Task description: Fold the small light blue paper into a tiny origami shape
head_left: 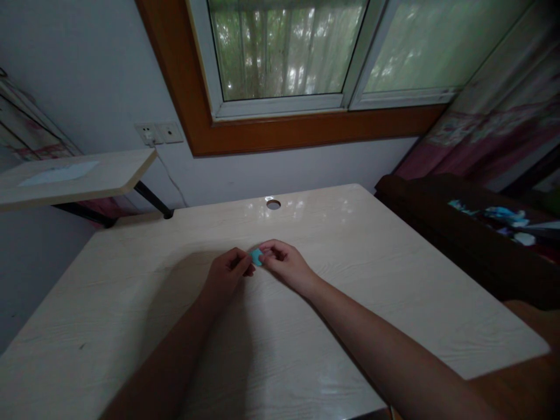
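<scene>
Left hand (228,269) and right hand (282,262), both pinching a small teal piece (256,256) between them; pale tabletop (376,268) beneath

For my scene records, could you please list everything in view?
Small piece: one, teal, between both hands
Desk: one, pale, foreground
Cable hole: one, grey, desk's far side
Raised shelf: one, pale, left
Shelf posts: two, black, beneath shelf
Sheet: one, white, on shelf
Wall sockets: two, white, left of window
Plugged cord: one, white, left socket
Window: one, white, top centre
Window surround: one, brown, around window
Curtain: one, cream/pink, right
Patterned fabric: one, cream/pink, left
Dark furniture: one, brown, right
Blurred items: several, mostly blue, on furniture
Wall: one, grey, behind desk
Floor: one, brown, lower right
Left hand: one, bare, holding piece
Right hand: one, bare, holding piece
</scene>
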{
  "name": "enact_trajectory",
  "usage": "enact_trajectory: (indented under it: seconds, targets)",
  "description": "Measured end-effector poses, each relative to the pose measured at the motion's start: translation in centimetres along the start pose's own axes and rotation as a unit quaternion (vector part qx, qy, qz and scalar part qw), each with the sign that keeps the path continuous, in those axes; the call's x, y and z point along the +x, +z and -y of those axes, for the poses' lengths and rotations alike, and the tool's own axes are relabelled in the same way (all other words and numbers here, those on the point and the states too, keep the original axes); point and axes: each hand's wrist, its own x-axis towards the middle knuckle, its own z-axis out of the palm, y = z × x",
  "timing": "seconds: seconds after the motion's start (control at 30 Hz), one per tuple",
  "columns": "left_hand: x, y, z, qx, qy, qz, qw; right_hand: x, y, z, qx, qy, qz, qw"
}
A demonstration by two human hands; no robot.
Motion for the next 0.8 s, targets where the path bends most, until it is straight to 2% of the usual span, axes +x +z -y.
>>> enact_trajectory:
  seconds: [0.1, 0.3, 0.43, 0.53, 0.67, 0.8]
  targets:
    - [-0.1, 0.0, 0.0, 0.019, 0.001, 0.010, 1.000, 0.0, 0.0, 0.0, -0.001, -0.006, 0.007, 1.000]
    - [0.0, -0.3, -0.2, 0.020, 0.039, 0.006, 0.999, 0.1, 0.1, -0.2, 0.034, 0.004, -0.019, 0.999]
    - [0.1, -0.2, -0.2, 0.006, 0.026, 0.016, 1.000, -0.1, 0.1, -0.1, 0.056, 0.003, -0.011, 0.998]
    - [0.0, -0.1, -0.3, -0.007, 0.012, 0.012, 1.000, -0.2, 0.0, 0.3, 0.002, -0.034, -0.007, 0.999]
    - [0.0, -0.1, -0.5, -0.034, 0.006, 0.007, 0.999, -0.5, 0.0, 1.4, -0.109, -0.114, -0.010, 0.987]
    - [0.0, -0.3, -0.5, -0.047, -0.001, 0.020, 0.999, -0.6, 0.1, 2.0, -0.150, -0.157, -0.009, 0.976]
